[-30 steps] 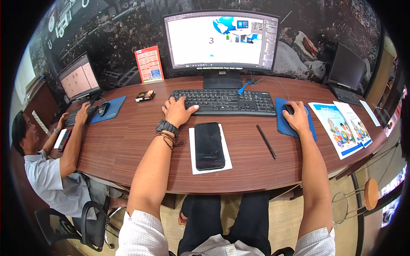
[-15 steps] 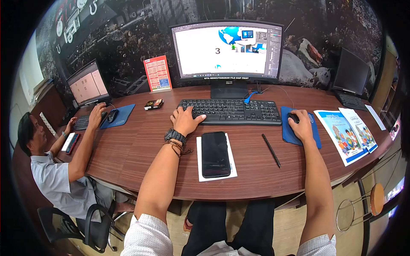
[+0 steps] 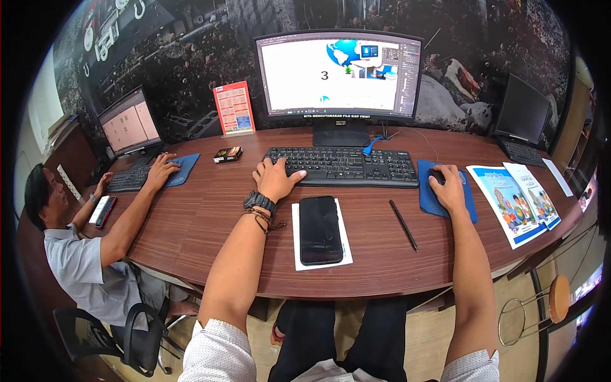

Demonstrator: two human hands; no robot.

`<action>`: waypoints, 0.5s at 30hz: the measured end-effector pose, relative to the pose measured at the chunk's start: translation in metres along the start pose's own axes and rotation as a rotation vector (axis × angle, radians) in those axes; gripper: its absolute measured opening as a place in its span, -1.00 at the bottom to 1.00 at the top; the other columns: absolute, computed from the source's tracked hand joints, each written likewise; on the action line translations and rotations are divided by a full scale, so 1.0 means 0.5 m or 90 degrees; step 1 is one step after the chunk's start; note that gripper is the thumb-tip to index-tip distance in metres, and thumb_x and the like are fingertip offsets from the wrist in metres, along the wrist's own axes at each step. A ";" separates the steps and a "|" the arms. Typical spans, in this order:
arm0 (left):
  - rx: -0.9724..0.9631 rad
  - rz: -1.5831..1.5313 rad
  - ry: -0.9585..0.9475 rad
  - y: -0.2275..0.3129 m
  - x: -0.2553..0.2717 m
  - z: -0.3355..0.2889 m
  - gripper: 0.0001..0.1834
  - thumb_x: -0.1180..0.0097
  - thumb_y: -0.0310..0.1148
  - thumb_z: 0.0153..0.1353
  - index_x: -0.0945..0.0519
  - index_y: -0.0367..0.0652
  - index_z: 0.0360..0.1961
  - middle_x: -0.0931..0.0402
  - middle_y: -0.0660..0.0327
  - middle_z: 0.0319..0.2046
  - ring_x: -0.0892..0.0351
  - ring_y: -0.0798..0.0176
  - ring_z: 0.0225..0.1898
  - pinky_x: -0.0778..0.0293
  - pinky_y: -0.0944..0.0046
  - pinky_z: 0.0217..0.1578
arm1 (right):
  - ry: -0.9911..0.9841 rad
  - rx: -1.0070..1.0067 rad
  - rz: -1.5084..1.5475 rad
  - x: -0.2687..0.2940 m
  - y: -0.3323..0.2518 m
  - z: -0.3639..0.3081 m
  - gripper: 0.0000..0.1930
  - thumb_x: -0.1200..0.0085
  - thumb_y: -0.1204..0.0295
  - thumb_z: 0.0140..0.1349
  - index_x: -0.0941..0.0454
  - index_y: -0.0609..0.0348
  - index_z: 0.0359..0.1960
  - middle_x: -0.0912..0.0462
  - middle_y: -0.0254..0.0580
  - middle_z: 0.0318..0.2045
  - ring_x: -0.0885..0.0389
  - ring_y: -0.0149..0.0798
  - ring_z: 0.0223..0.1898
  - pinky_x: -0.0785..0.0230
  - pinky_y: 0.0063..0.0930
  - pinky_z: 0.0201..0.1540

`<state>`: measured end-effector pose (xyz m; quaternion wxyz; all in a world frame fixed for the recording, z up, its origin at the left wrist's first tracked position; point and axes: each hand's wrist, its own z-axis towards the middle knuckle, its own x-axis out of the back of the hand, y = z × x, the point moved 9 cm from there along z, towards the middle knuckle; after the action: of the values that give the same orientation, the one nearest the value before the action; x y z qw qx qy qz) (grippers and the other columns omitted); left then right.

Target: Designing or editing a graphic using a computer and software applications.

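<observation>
Left hand (image 3: 275, 179), centre of the frame: the grip lies loose and spread, fingers resting flat on the left end of the black keyboard (image 3: 344, 167), clamped on nothing. Right hand (image 3: 447, 186), right of centre: the grip is curled down over a black mouse (image 3: 436, 176), which sits on a blue mouse pad (image 3: 445, 197). Compared with the views of a second and half a second ago, both hands keep the same stations on keyboard and mouse; only the camera has tilted, so the monitor (image 3: 339, 75) now sits fuller in the upper centre of the frame. The unchanged hold suggests steady desk work at the screen. Below the keyboard a dark phone (image 3: 319, 229) lies on a white sheet (image 3: 296, 239), apart from both hands, and a black pen (image 3: 403, 224) lies between the sheet and the pad. Two colourful booklets (image 3: 519, 202) lie at the right edge of the brown wooden surface (image 3: 210, 216). At the left of the frame another person (image 3: 83, 254) works at a laptop (image 3: 127, 127); a red card stand (image 3: 233, 108) rises at the upper centre-left.
</observation>
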<state>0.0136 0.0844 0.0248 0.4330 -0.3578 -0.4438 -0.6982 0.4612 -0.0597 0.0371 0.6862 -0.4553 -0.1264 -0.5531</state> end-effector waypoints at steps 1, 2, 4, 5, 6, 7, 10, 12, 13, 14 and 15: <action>0.000 -0.001 -0.001 0.005 0.002 -0.001 -0.11 -0.15 0.33 0.11 -0.46 -0.19 0.25 -0.28 -0.24 0.22 -0.13 -0.29 0.30 0.01 -0.32 0.27 | 0.000 0.000 -0.001 0.001 0.001 0.000 -0.63 -0.19 0.31 0.14 -0.59 0.11 -0.01 -0.50 -0.05 0.02 -0.53 0.07 0.06 -0.40 -0.16 0.11; 0.010 0.004 0.006 0.007 0.005 -0.003 -0.08 -0.19 0.33 0.08 -0.46 -0.25 0.22 -0.30 -0.25 0.19 -0.19 -0.28 0.27 -0.09 -0.23 0.25 | 0.001 0.002 -0.001 0.002 0.001 -0.001 -0.63 -0.19 0.30 0.14 -0.59 0.11 -0.01 -0.50 -0.04 0.02 -0.53 0.08 0.06 -0.40 -0.16 0.11; 0.021 0.010 0.012 0.006 0.009 -0.003 -0.06 -0.23 0.32 0.05 -0.46 -0.32 0.19 -0.32 -0.26 0.17 -0.24 -0.28 0.24 -0.19 -0.14 0.22 | 0.001 0.004 0.000 0.003 0.000 -0.001 -0.63 -0.20 0.30 0.14 -0.59 0.12 -0.01 -0.50 -0.04 0.02 -0.53 0.08 0.06 -0.40 -0.15 0.11; 0.043 0.022 0.026 -0.003 0.015 -0.001 -0.01 -0.25 0.36 -0.01 -0.49 -0.40 0.12 -0.35 -0.28 0.12 -0.30 -0.28 0.18 -0.25 -0.10 0.19 | 0.004 0.007 0.001 0.003 -0.001 -0.001 -0.63 -0.20 0.30 0.14 -0.59 0.12 -0.01 -0.50 -0.03 0.02 -0.53 0.08 0.05 -0.40 -0.15 0.10; 0.065 0.034 0.039 -0.012 0.020 0.001 0.03 -0.28 0.39 -0.06 -0.51 -0.49 0.05 -0.38 -0.29 0.07 -0.35 -0.27 0.13 -0.32 -0.06 0.15 | 0.006 0.010 0.002 0.003 -0.002 -0.001 -0.63 -0.20 0.30 0.13 -0.59 0.12 -0.01 -0.50 -0.03 0.01 -0.53 0.08 0.05 -0.40 -0.15 0.10; 0.066 0.035 0.040 -0.016 0.022 0.003 0.03 -0.28 0.39 -0.06 -0.51 -0.49 0.05 -0.38 -0.29 0.07 -0.35 -0.27 0.13 -0.32 -0.06 0.15 | 0.006 0.011 0.003 0.002 -0.001 0.000 -0.63 -0.20 0.30 0.13 -0.59 0.12 -0.01 -0.50 -0.03 0.01 -0.53 0.08 0.05 -0.40 -0.15 0.10; 0.055 0.047 0.035 -0.017 0.023 0.006 0.05 -0.33 0.41 -0.15 -0.56 -0.57 -0.12 -0.42 -0.30 -0.01 -0.42 -0.27 0.04 -0.42 -0.02 0.07 | 0.009 0.022 0.005 0.003 -0.003 -0.001 -0.63 -0.20 0.30 0.13 -0.59 0.12 -0.01 -0.50 -0.03 0.00 -0.54 0.08 0.05 -0.40 -0.16 0.10; 0.057 0.030 0.046 -0.014 0.025 0.003 -0.01 -0.36 0.38 -0.15 -0.60 -0.56 -0.20 -0.42 -0.30 -0.02 -0.40 -0.28 0.05 -0.42 -0.06 0.06 | 0.010 0.025 0.005 0.004 -0.004 -0.002 -0.62 -0.21 0.30 0.13 -0.59 0.12 -0.01 -0.51 -0.03 0.00 -0.54 0.08 0.04 -0.40 -0.16 0.10; 0.057 0.030 0.046 -0.012 0.026 0.002 -0.01 -0.36 0.38 -0.15 -0.60 -0.56 -0.20 -0.42 -0.30 -0.02 -0.40 -0.28 0.05 -0.42 -0.06 0.06 | 0.011 0.025 0.005 0.004 -0.004 -0.002 -0.62 -0.21 0.30 0.13 -0.59 0.12 -0.01 -0.51 -0.03 0.00 -0.54 0.08 0.04 -0.40 -0.16 0.10; 0.052 0.029 0.046 -0.010 0.027 0.001 -0.01 -0.36 0.37 -0.15 -0.60 -0.56 -0.20 -0.42 -0.30 -0.02 -0.40 -0.29 0.05 -0.43 -0.06 0.05 | 0.011 0.023 0.005 0.004 -0.003 -0.002 -0.62 -0.21 0.30 0.13 -0.59 0.12 -0.01 -0.51 -0.03 -0.01 -0.54 0.08 0.04 -0.40 -0.16 0.10; 0.047 0.028 0.045 -0.007 0.028 0.001 -0.02 -0.37 0.36 -0.15 -0.60 -0.56 -0.20 -0.42 -0.30 -0.02 -0.40 -0.30 0.05 -0.44 -0.07 0.04 | 0.011 0.021 0.005 0.004 -0.002 -0.002 -0.62 -0.21 0.30 0.13 -0.59 0.13 -0.01 -0.51 -0.04 -0.01 -0.54 0.07 0.04 -0.40 -0.16 0.10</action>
<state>0.0052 0.0815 0.0361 0.4764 -0.3263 -0.4455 -0.6841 0.4607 -0.0616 0.0385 0.6967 -0.4399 -0.1277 -0.5521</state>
